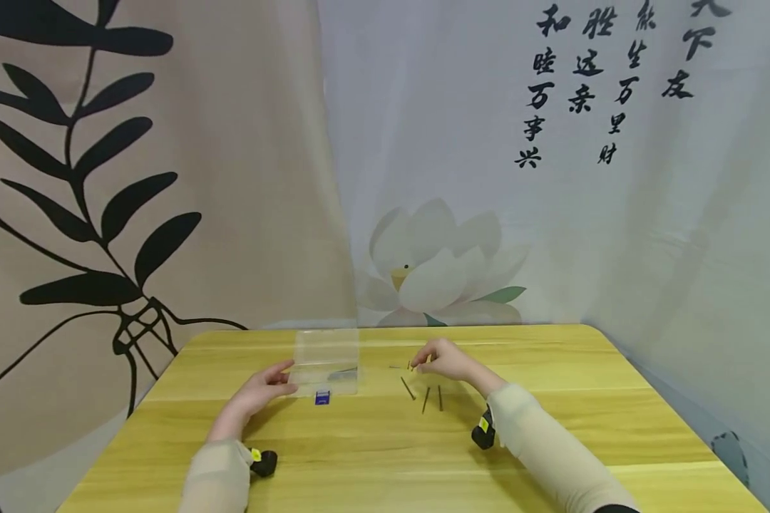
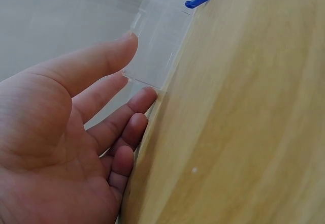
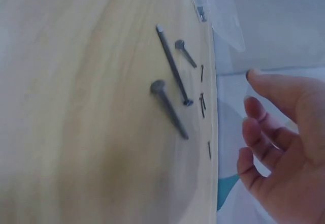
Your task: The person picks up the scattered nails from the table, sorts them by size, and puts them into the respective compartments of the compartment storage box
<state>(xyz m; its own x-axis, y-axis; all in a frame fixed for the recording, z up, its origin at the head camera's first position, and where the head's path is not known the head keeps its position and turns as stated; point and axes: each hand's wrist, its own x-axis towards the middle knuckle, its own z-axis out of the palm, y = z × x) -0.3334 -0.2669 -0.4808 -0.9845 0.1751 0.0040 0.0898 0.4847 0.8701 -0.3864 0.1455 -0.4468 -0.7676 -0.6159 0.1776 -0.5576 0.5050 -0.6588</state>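
Observation:
A clear plastic box (image 1: 304,374) with a raised lid (image 1: 326,345) and a blue latch (image 1: 322,397) sits on the table, dark thin pieces (image 1: 343,374) inside. My left hand (image 1: 259,390) is at its left end, thumb and fingers apart by the box's corner (image 2: 152,71). Over several small nails (image 3: 202,104) hovers my right hand (image 3: 284,132), its fingers loosely bent; I see nothing between them in the right wrist view. Three larger nails lie nearer me: a left one (image 1: 408,388), a middle one (image 1: 425,399) and a right one (image 1: 440,397).
The wooden table (image 1: 372,463) ends at a printed cloth backdrop (image 1: 263,178) just behind the box. Black wrist cameras hang below both cuffs, the left camera (image 1: 266,463) and the right camera (image 1: 483,431).

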